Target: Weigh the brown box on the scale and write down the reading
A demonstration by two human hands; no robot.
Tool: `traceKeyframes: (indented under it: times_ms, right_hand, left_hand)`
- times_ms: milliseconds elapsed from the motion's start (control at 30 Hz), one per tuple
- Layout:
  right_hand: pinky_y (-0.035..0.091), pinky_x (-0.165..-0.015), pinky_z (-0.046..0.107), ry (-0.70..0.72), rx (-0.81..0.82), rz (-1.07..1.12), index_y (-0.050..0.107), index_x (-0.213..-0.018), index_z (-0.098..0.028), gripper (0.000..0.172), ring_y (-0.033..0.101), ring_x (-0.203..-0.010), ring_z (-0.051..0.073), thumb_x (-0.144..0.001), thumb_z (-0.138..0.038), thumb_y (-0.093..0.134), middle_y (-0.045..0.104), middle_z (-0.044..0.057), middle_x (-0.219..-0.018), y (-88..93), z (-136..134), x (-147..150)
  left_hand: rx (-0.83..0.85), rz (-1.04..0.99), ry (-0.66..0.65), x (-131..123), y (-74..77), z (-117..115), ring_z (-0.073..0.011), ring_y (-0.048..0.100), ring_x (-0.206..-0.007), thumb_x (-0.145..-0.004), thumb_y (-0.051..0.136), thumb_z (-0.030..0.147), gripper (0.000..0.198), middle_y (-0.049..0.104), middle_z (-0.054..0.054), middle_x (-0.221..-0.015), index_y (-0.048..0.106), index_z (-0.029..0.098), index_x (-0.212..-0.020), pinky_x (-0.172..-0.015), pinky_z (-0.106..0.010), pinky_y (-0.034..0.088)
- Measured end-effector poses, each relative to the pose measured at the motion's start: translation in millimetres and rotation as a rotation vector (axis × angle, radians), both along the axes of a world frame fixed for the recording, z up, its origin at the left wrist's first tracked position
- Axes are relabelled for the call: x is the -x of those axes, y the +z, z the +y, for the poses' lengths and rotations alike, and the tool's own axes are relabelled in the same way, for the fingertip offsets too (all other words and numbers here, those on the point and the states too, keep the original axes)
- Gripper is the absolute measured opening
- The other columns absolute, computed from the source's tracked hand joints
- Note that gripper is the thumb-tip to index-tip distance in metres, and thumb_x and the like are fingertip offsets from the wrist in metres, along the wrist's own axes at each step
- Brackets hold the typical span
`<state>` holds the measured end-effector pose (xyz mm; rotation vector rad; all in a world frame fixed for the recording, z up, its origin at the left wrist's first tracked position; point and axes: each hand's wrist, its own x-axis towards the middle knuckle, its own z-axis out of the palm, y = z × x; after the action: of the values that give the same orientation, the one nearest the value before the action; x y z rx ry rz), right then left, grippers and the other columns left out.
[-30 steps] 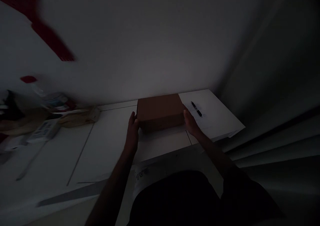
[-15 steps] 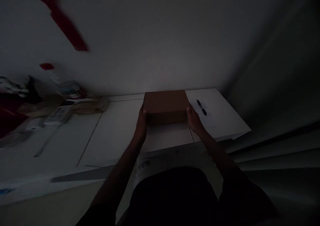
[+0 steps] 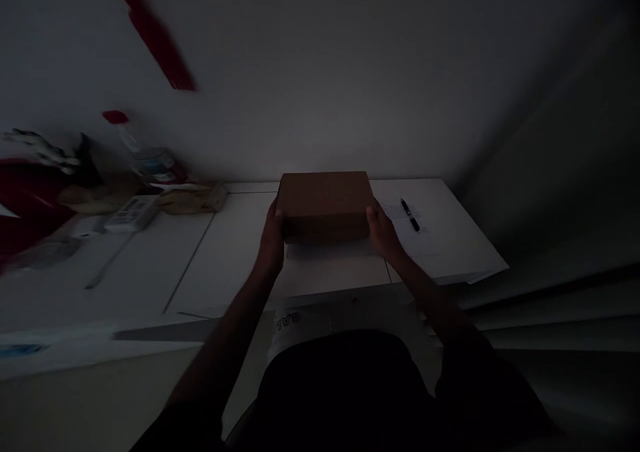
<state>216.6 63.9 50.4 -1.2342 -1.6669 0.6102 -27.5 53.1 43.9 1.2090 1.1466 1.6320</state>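
Observation:
Both of my hands grip a brown cardboard box (image 3: 326, 199) by its two short sides. My left hand (image 3: 273, 233) presses on the left end, its thumb at the near corner. At the opposite end, my right hand (image 3: 383, 231) holds the box the same way, thumb on the front face. The fingers of each hand are partly hidden behind the box. It is held over the white cabinet top (image 3: 245, 239), and the box looks closed. To the right of my right hand, a black pen (image 3: 410, 215) lies on a sheet of paper with writing (image 3: 420, 242).
A brown paper packet (image 3: 187, 200), a white box (image 3: 132, 213) and a bottle with a red cap (image 3: 157, 165) stand at the left. Behind runs a pale wall (image 3: 320, 72), with a red tassel (image 3: 163, 49) hanging on it. Grey curtain-like folds (image 3: 560, 305) lie right.
The view has shifted, so the tassel and left-hand items appear farther right. The box appears slightly left and higher in view, still between both hands.

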Motion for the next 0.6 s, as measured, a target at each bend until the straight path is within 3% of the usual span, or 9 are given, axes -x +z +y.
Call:
traceKeyframes:
  times_ms: [267, 600]
  right_hand:
    - [0.038, -0.115, 0.047, 0.143, 0.01, 0.051, 0.04, -0.15, -0.021, 0.074, 0.047, -0.136, 0.028, -0.097, -0.07, 0.027, 0.051, 0.011, -0.143, 4.7, 6.4, 34.2]
    - [0.046, -0.108, 0.047, 0.281, 0.022, 0.026, 0.038, -0.152, -0.024, 0.072, 0.053, -0.129, 0.028, -0.098, -0.069, 0.026, 0.054, 0.009, -0.141, 3.0, 14.4, 86.3]
  left_hand:
    - [-0.029, -0.003, 0.116, 31.3, 4.6, -9.3, -0.0273, 0.043, -0.137, -0.094, 0.049, 0.053, 0.056, 0.05, -0.01, -0.145, 0.056, 0.017, -0.137, -0.115, -0.039, 0.035]
    - [-0.097, -0.125, 0.238, 79.7, -16.6, -18.2, -0.0257, 0.05, -0.132, -0.09, 0.051, 0.045, 0.051, 0.058, -0.01, -0.135, 0.059, 0.017, -0.133, -0.114, -0.038, 0.037]
